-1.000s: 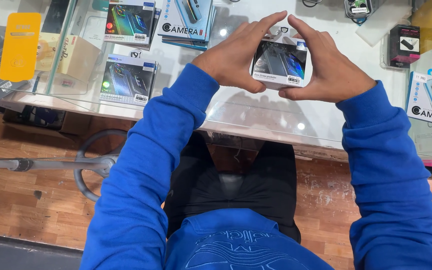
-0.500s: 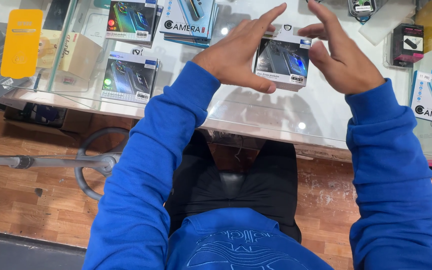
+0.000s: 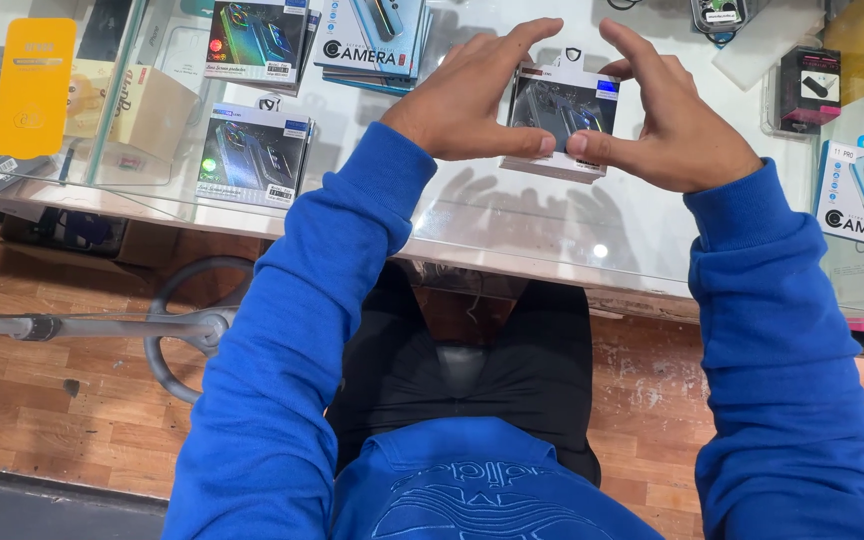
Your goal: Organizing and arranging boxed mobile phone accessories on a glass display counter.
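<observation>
blue sleeves reach from the lap over the edge of the glass counter [image 3: 512, 235]. above it the left hand [image 3: 467, 100] and right hand [image 3: 677, 125] each keep a closed grip on a small box [image 3: 562, 120], thumbs under its near edge, fingers spread above. farther off, more boxes [image 3: 250, 152] lie on the counter.

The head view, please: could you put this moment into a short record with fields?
held item: small retail box with a dark picture on its front
left hand: grips the box's left side, thumb under the lower edge
right hand: grips the right side
surface: glass counter
nearby: similar box lying flat to the left; yellow card far left
</observation>
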